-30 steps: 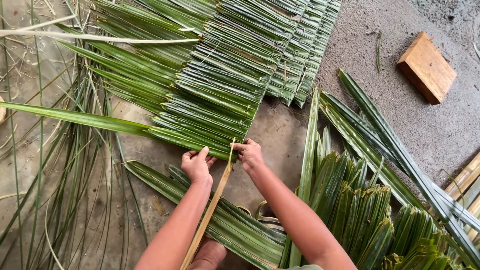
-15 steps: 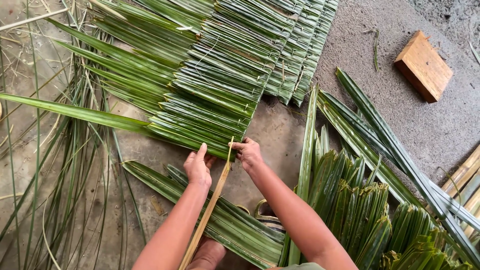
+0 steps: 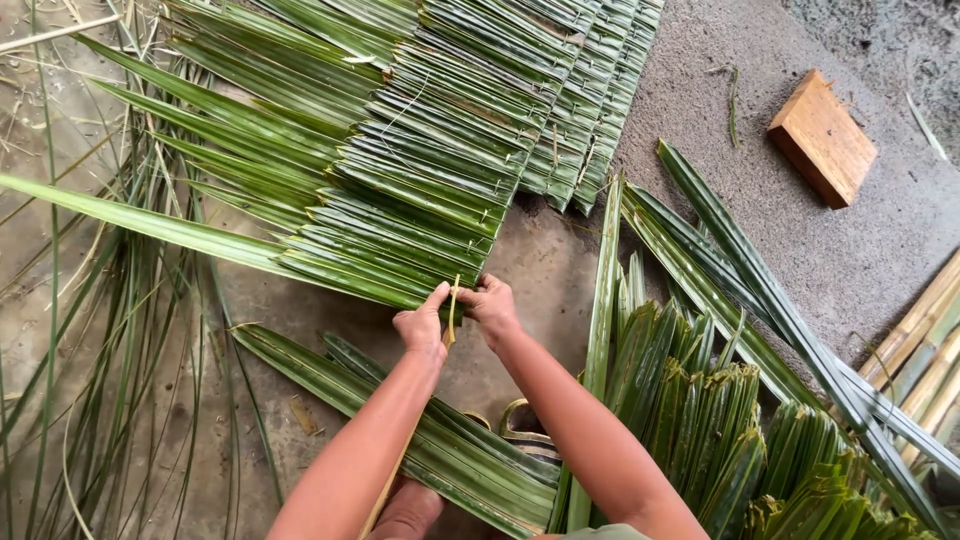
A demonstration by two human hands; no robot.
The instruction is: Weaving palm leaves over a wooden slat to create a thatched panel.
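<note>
Two hands meet at the near edge of a panel of folded palm leaves point(image 3: 420, 190) lying on the concrete floor point(image 3: 560, 260); the step in hand looks like pinning the newest folded leaf onto the thin bamboo lath point(image 3: 452, 305) that runs back toward the person; the next move probably calls for holding the fold tight against the lath while a fastening goes through. The left hand point(image 3: 422, 325) has thumb and fingers pinched together on the leaf edge just beside the lath; the right hand point(image 3: 492, 305) is closed on the lath's top and the fold, fingers curled, no gap showing. Loose leaves point(image 3: 420, 440) lie under the forearms; a stack of folded leaves point(image 3: 720, 430) waits to the right; a wooden block point(image 3: 822, 138) sits well apart.
</note>
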